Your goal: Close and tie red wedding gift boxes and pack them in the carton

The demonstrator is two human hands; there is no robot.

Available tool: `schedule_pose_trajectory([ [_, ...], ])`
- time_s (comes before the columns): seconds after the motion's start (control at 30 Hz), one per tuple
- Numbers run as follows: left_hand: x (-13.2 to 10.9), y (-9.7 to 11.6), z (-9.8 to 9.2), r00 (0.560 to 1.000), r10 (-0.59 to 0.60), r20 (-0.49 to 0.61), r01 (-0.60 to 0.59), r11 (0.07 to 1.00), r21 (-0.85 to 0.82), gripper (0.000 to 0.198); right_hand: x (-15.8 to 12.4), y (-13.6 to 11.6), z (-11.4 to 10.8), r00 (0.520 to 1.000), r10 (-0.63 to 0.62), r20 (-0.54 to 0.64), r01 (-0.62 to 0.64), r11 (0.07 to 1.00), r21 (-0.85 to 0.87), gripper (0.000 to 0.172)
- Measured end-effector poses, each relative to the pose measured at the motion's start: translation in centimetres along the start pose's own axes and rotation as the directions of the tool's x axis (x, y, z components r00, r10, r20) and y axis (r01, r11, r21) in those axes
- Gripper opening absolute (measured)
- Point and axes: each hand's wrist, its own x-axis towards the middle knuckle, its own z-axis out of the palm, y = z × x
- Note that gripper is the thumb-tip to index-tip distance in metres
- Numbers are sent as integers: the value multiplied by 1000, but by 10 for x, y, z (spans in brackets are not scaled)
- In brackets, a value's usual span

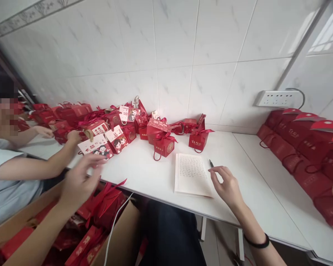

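Note:
My left hand [81,181] is raised over the near edge of the table, blurred, with thumb and fingers apart and nothing visible in it. Just beyond it sits a white-and-red gift box [97,146] with a cartoon couple. My right hand [226,186], wearing a black band on the wrist, has thumb and forefinger pinched around a pen [211,163]; its dark end sticks out past the fingers and the rest is mostly hidden. Left of that hand lies a notepad [192,184] covered in rows of writing. Beyond the pad stand small red gift boxes [164,145] with ribbons.
Another person's arm [33,162] reaches among more red boxes at the left. An open carton [124,229] of red boxes stands below the table edge, a white cable across it. Red bags [299,159] line the right side below a wall socket strip [279,98].

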Motion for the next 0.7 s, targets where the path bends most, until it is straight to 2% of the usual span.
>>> schedule_pose_trajectory([
  [0.07,32,16,55,968,33,250,-11,996,-88,24,19,8,5,999,-18,39,18,1000,-7,16],
  [0.13,58,20,117,941,40,336,18,986,-168,54,41,12,15,994,-75,79,75,997,3,18],
  [0.2,74,17,174,947,-62,314,113,983,-148,83,61,15,29,983,-150,107,149,989,21,19],
  [0.23,78,14,197,951,-111,289,150,982,-115,90,68,17,36,977,-180,115,178,984,29,19],
  [0.3,79,8,231,966,-195,169,207,977,-54,92,77,23,49,971,-215,108,213,976,34,21],
  [0.37,71,3,249,962,-268,39,270,962,-40,89,76,31,58,971,-219,92,217,976,28,22],
  [0.43,61,-1,258,937,-349,0,349,935,-63,89,70,38,62,968,-226,112,225,974,26,21],
  [0.57,49,-6,265,897,-425,124,437,895,-92,94,59,43,59,957,-229,178,231,973,10,18],
  [0.7,45,-11,266,905,-380,194,410,900,-151,92,58,41,57,950,-235,204,240,971,-1,17],
])
